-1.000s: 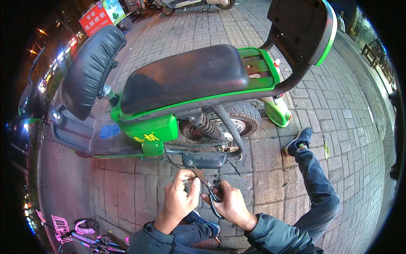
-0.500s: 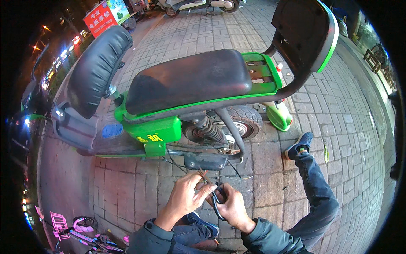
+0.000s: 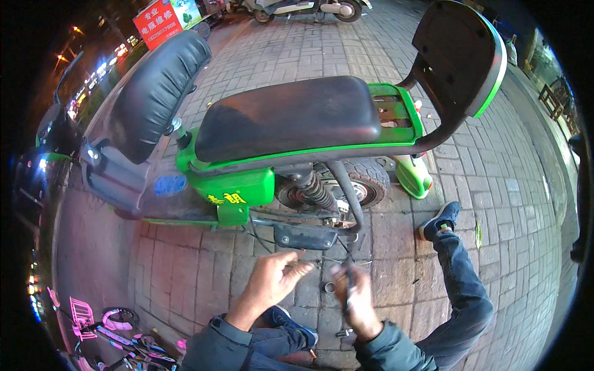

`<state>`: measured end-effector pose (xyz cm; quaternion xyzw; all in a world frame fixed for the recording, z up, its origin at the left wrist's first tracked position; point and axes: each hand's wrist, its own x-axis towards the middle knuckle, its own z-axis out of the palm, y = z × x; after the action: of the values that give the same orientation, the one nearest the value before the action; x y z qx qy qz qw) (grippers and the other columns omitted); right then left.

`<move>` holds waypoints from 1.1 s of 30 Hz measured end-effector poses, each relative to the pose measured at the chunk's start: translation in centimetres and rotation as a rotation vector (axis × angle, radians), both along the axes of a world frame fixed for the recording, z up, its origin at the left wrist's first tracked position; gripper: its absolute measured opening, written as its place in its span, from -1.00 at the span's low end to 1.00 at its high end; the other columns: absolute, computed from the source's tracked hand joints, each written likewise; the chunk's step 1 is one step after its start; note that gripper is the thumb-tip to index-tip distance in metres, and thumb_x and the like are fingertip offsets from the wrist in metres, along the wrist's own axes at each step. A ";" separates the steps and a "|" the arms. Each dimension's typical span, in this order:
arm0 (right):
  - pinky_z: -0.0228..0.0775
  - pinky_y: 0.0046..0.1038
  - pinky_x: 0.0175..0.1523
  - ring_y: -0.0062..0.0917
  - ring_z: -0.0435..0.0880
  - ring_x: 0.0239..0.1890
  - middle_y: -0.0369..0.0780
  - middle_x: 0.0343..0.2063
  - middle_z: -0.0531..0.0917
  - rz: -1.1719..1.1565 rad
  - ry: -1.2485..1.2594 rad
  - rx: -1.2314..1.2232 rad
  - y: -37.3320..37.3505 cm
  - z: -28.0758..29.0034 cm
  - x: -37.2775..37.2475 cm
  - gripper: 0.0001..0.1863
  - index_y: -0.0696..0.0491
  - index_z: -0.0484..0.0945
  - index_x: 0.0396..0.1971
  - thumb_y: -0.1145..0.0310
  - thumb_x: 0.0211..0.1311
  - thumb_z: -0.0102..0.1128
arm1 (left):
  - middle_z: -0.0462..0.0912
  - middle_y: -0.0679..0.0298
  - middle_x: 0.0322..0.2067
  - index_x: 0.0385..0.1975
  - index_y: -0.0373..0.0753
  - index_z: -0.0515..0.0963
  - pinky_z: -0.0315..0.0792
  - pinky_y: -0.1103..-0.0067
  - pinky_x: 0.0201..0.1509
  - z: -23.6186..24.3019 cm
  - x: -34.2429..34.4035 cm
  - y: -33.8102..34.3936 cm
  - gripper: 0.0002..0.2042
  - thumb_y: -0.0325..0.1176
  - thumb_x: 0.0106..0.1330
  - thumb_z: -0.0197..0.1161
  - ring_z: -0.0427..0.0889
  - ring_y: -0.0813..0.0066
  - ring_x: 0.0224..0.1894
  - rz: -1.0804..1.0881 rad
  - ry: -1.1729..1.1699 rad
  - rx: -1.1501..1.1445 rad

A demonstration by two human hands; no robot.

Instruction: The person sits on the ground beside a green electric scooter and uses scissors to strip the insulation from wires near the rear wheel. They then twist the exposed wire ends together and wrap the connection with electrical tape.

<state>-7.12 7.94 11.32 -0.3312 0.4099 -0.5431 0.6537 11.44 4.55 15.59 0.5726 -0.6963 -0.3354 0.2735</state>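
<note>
A green electric scooter [image 3: 244, 185] with a black seat [image 3: 291, 117] stands side-on before me. Low on its near side is a black box [image 3: 304, 237], with thin dark wires [image 3: 255, 234] hanging beside it. Just below that box, my left hand [image 3: 270, 281] is closed, thumb and fingers pinching what looks like a thin wire; its end is too small to make out. To its right, my right hand [image 3: 359, 303] is smeared by motion. It is closed around a dark two-handled tool [image 3: 350, 281], like scissors or pliers, pointing up toward the scooter.
Brick paving [image 3: 396, 272] spreads around the scooter. Small loose metal parts [image 3: 344, 332] lie near my right hand. A pink child's bicycle [image 3: 117, 346] lies at the lower left. My leg [image 3: 461, 284] reaches out on the right. Farther back are a red sign [image 3: 158, 23] and another scooter [image 3: 303, 7].
My right hand has moved away from the left one, rightward, carrying the tool off the spot where the two hands met. My left hand stays nearly in place. The whole view has shifted slightly.
</note>
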 end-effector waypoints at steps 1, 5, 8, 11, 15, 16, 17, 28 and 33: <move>-0.08 -0.65 -0.52 -0.83 0.13 -0.61 -0.56 -0.62 0.24 -0.154 0.061 0.015 -0.9 0.3 -0.8 -0.72 -0.06 0.38 -0.41 0.11 0.42 0.15 | 0.56 0.10 -0.60 -0.41 -0.43 0.56 0.43 0.45 -0.49 -0.1 0.4 0.1 -0.57 -0.07 0.29 0.37 0.60 0.44 -0.56 0.048 0.032 -0.011; -0.06 -0.60 -0.49 -0.77 0.15 -0.60 -0.49 -0.62 0.22 -0.245 0.078 0.116 -2.3 1.2 -4.0 -0.68 -0.10 0.31 -0.48 0.12 0.41 0.16 | 0.51 0.29 -0.59 -0.37 -0.32 0.46 0.35 0.59 -0.45 -0.8 0.5 0.1 -0.70 -0.20 0.36 0.32 0.42 0.63 -0.55 0.028 0.192 0.068; 0.11 -0.62 -0.41 -0.77 0.29 -0.50 -0.43 -0.56 0.37 -0.156 0.134 0.185 -1.7 1.1 -3.2 -0.71 0.02 0.38 -0.42 0.17 0.41 0.17 | 0.54 0.31 -0.39 -0.20 -0.26 0.39 0.39 0.62 -0.24 -1.6 -0.2 -0.3 -0.79 -0.26 0.46 0.19 0.48 0.64 -0.36 0.040 0.519 0.051; 0.24 -0.53 -0.44 -0.72 0.36 -0.52 -0.39 -0.62 0.44 0.130 0.652 0.079 -1.6 1.0 -2.2 -0.62 0.12 0.43 -0.42 0.14 0.24 0.38 | 0.55 0.28 -0.40 -0.14 -0.28 0.34 0.44 0.61 -0.22 -1.6 -0.4 -0.4 -0.81 -0.30 0.50 0.12 0.53 0.62 -0.36 0.088 0.531 -0.030; 0.37 -0.35 -0.49 -0.43 0.51 -0.67 -0.19 -0.74 0.49 0.210 0.846 -0.103 -1.3 1.5 -1.0 -0.46 0.15 0.43 -0.50 -0.04 0.10 0.46 | 0.52 0.33 -0.47 -0.21 -0.29 0.42 0.38 0.64 -0.38 -0.7 0.1 0.1 -0.84 -0.32 0.47 0.16 0.46 0.66 -0.46 0.153 0.209 -0.057; 0.37 -0.34 -0.50 -0.41 0.52 -0.68 -0.20 -0.74 0.49 0.226 0.864 -0.126 -1.3 1.6 -0.9 -0.46 0.14 0.43 -0.51 -0.05 0.10 0.46 | 0.52 0.34 -0.48 -0.22 -0.28 0.45 0.36 0.65 -0.41 -0.6 0.1 0.2 -0.85 -0.33 0.46 0.18 0.45 0.68 -0.47 0.159 0.155 -0.094; 0.37 -0.33 -0.51 -0.38 0.53 -0.69 -0.20 -0.75 0.49 0.252 0.897 -0.142 -1.3 1.6 -0.7 -0.45 0.14 0.43 -0.51 -0.06 0.10 0.46 | 0.52 0.34 -0.49 -0.23 -0.28 0.47 0.34 0.66 -0.44 -0.4 0.1 0.3 -0.85 -0.33 0.45 0.20 0.43 0.69 -0.48 0.165 0.101 -0.132; 0.39 -0.26 -0.50 -0.22 0.59 -0.66 -0.16 -0.75 0.52 0.297 0.904 -0.161 -1.2 1.5 -0.4 -0.41 0.11 0.42 -0.52 -0.14 0.07 0.45 | 0.61 0.21 -0.55 -0.27 -0.30 0.49 0.30 0.60 -0.60 -0.2 -0.1 0.3 -0.88 -0.39 0.38 0.25 0.48 0.59 -0.69 0.110 0.098 -0.239; 0.43 -0.23 -0.48 -0.19 0.63 -0.63 -0.17 -0.75 0.53 0.318 0.966 -0.134 -1.1 1.5 -0.5 -0.40 0.11 0.43 -0.48 -0.18 0.08 0.41 | 0.59 0.24 -0.55 -0.28 -0.30 0.49 0.32 0.61 -0.55 -0.4 -0.2 0.3 -0.87 -0.38 0.38 0.24 0.48 0.61 -0.64 0.111 0.120 -0.216</move>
<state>-7.65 6.80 12.81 -0.6438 0.5740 -0.2470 0.4416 11.20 4.81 15.22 0.5565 -0.6780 -0.2763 0.3928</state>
